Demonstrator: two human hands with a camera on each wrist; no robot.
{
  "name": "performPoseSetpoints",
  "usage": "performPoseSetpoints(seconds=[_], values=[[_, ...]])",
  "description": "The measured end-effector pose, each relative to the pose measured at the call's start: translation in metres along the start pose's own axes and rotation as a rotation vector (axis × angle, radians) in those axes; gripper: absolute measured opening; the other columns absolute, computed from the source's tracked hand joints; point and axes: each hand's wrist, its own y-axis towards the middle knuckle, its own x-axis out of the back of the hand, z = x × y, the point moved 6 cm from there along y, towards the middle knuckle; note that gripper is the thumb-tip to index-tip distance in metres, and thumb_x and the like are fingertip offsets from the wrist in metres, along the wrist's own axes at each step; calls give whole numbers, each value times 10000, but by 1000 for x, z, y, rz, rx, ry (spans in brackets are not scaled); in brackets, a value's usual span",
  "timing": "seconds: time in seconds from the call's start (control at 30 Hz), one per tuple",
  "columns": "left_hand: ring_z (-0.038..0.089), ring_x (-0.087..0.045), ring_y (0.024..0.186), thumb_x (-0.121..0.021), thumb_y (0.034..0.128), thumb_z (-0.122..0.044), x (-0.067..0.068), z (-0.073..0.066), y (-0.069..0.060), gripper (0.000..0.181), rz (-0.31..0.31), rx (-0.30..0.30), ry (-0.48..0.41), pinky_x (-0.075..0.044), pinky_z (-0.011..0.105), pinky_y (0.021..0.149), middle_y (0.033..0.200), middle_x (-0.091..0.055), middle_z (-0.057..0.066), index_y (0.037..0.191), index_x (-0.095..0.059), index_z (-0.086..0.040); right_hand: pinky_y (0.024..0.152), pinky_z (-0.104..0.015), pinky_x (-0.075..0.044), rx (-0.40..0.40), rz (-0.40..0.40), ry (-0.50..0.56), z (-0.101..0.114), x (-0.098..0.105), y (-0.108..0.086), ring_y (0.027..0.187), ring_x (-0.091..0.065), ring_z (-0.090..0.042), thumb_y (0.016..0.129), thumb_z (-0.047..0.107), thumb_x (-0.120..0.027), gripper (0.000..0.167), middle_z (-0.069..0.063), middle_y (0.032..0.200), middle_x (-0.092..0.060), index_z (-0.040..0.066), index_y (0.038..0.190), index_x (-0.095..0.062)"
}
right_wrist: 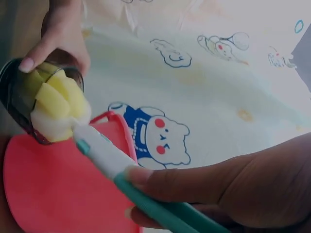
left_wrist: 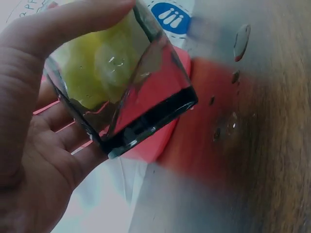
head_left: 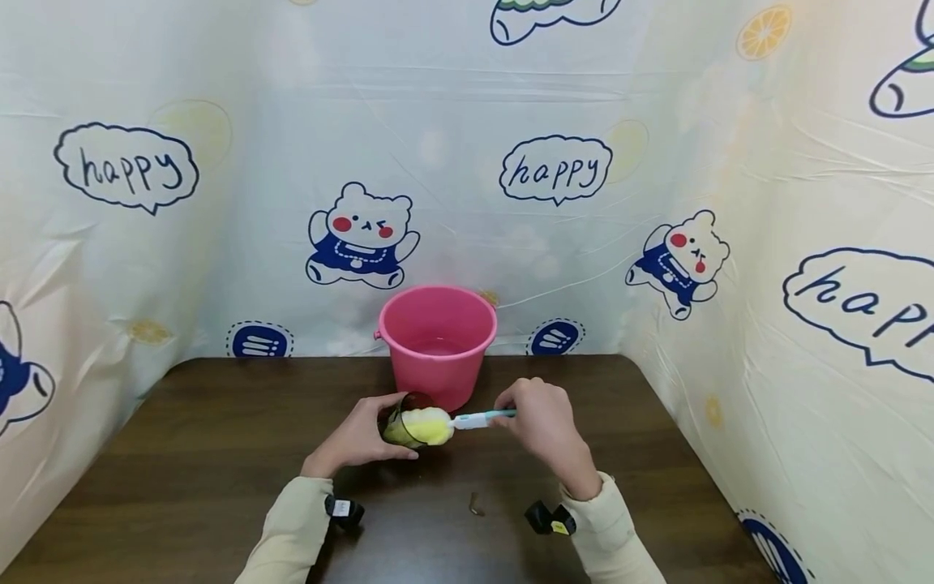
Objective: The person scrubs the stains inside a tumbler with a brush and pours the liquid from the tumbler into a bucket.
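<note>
My left hand (head_left: pixel 359 436) grips a dark, see-through glass (left_wrist: pixel 146 104), tipped on its side with its mouth toward the right. Inside the glass sits the yellow and white sponge head of a cup brush (right_wrist: pixel 58 102), part of it sticking out past the rim. The brush's white and teal handle (head_left: pixel 474 419) is pinched between the thumb and fingers of my right hand (head_left: pixel 543 422). Both hands are above the table, just in front of a pink bucket (head_left: pixel 438 373). In the left wrist view the sponge shows yellow through the glass wall.
The bucket stands at the back of the brown wooden table (head_left: pixel 219 454), near the printed curtain (head_left: pixel 452 105). Water drops (left_wrist: pixel 241 42) dot the tabletop. A small brownish mark or wet spot (head_left: pixel 476 504) lies between the forearms.
</note>
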Motion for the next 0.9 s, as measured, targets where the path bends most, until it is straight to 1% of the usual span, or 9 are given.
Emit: performPoseSetpoints(seconds=[0.07,0.2,0.27,0.33,0.47,0.53,0.73,0.8,0.9], values=[[161,-593,1231,-956,677,-397,1,1,-1,877,8,3,-3,-533,459,1006,1360,-631,-69,1427,-582,-141,475,-256,-392,0,-16,6,1,1,0,568,-475,-77,740,297,-921,146,97,673,-676,211,747,-804],[123,-600,1201,-944,681,-451,4,2,-1,872,0,14,-41,-542,416,994,1331,-634,-117,1424,-582,-173,461,-260,-388,-54,-80,16,-1,3,1,541,-477,-86,737,293,-923,158,73,679,-693,188,786,-816],[131,-600,1196,-945,679,-447,5,2,-1,869,-6,16,-41,-541,430,994,1326,-638,-111,1420,-586,-170,461,-260,-390,-64,-75,6,-2,3,1,540,-477,-90,743,295,-918,165,64,688,-696,177,799,-817],[153,-594,1219,-954,670,-426,5,1,-2,872,-7,18,-28,-531,461,1007,1342,-637,-85,1417,-590,-161,471,-257,-394,-33,-46,-16,-1,2,2,551,-480,-85,751,293,-913,154,66,692,-699,181,793,-816],[174,-575,1258,-959,663,-412,-1,-1,-2,888,33,28,-4,-512,492,1029,1375,-625,-55,1420,-588,-135,483,-239,-395,68,9,-35,1,0,2,568,-479,-64,745,293,-917,138,85,700,-704,202,783,-820],[154,-578,1247,-955,665,-432,-5,-1,-1,884,43,25,-10,-519,472,1023,1363,-627,-75,1414,-593,-131,477,-239,-390,90,-2,-23,-1,1,3,557,-472,-64,740,291,-922,135,96,689,-698,209,778,-821],[93,-585,1186,-946,687,-426,-6,-2,2,834,22,-8,-35,-536,420,999,1316,-625,-149,1408,-587,-212,446,-228,-368,75,-128,-51,-10,2,7,550,-522,-47,731,296,-923,149,92,699,-718,204,786,-820],[99,-585,1198,-955,683,-389,-4,-1,2,836,13,3,-28,-532,435,1006,1326,-626,-139,1411,-588,-205,444,-225,-361,102,-129,-72,-10,1,9,549,-526,-45,736,296,-919,148,85,708,-726,202,798,-823],[135,-581,1232,-959,671,-395,-3,1,0,858,13,27,-12,-522,467,1020,1354,-627,-98,1412,-594,-160,467,-208,-372,173,-93,-90,-8,-1,10,544,-502,-33,745,300,-914,137,94,714,-727,213,800,-823]])
